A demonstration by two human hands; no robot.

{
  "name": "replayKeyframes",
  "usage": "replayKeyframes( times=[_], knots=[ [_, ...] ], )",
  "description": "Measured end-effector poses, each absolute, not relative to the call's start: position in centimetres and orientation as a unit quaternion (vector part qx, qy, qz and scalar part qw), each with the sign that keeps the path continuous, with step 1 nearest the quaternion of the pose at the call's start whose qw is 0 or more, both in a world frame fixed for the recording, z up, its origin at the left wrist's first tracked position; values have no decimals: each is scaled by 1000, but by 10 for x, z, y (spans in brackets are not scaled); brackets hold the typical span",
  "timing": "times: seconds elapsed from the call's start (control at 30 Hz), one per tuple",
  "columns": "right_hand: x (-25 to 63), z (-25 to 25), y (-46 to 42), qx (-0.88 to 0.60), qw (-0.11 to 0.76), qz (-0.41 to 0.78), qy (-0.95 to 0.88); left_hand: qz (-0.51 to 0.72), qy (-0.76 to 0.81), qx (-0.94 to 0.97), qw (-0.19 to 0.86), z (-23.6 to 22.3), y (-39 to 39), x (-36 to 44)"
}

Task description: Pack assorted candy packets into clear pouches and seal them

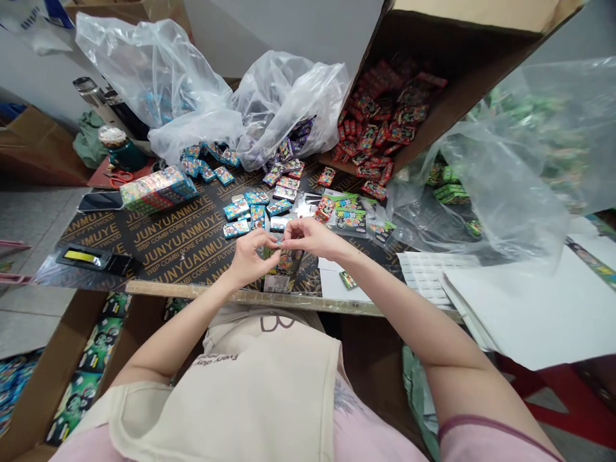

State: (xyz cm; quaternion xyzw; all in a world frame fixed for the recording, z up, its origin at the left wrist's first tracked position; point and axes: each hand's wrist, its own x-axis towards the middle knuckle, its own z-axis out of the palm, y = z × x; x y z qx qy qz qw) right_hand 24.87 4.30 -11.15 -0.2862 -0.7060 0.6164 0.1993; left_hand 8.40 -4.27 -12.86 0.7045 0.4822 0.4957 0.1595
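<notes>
My left hand (253, 255) and my right hand (308, 236) meet over the near edge of the dark plywood board (183, 240). Both pinch a small thing (278, 243) between thumb and fingertips; it is too small to name. Right under my hands lies a printed pouch (283, 269). Just beyond them sit several small blue packets (250, 212), a red packet (325, 206) and flat green and black pouches (350, 215).
Two clear bags, one with blue packets (158, 83) and one with purple packets (289, 96), lie at the back. A tipped cardboard box of red packets (385, 115) stands at the right, next to a bag of green packets (505, 167). White sheets (520, 301) lie right; a multicoloured box (156, 189) left.
</notes>
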Motion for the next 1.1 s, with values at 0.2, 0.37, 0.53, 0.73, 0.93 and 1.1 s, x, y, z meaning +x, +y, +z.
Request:
replayKeyframes(
  times=[0.2,0.37,0.53,0.73,0.93,1.1],
  knots=[
    [249,-114,40,-307,213,660,-652,481,526,687,140,-133,-42,89],
    [244,-118,32,-342,269,708,-556,486,540,659,195,-135,-40,89],
    [245,-118,25,-381,297,677,-555,513,558,519,396,-163,-52,98],
    [270,-155,37,-476,439,564,-512,453,601,555,355,-156,-70,47],
    [287,-187,26,-513,419,543,-516,273,747,606,3,-135,-62,-51],
    [284,-186,17,-493,384,552,-551,115,786,605,-44,-180,-44,-89]
  ],
)
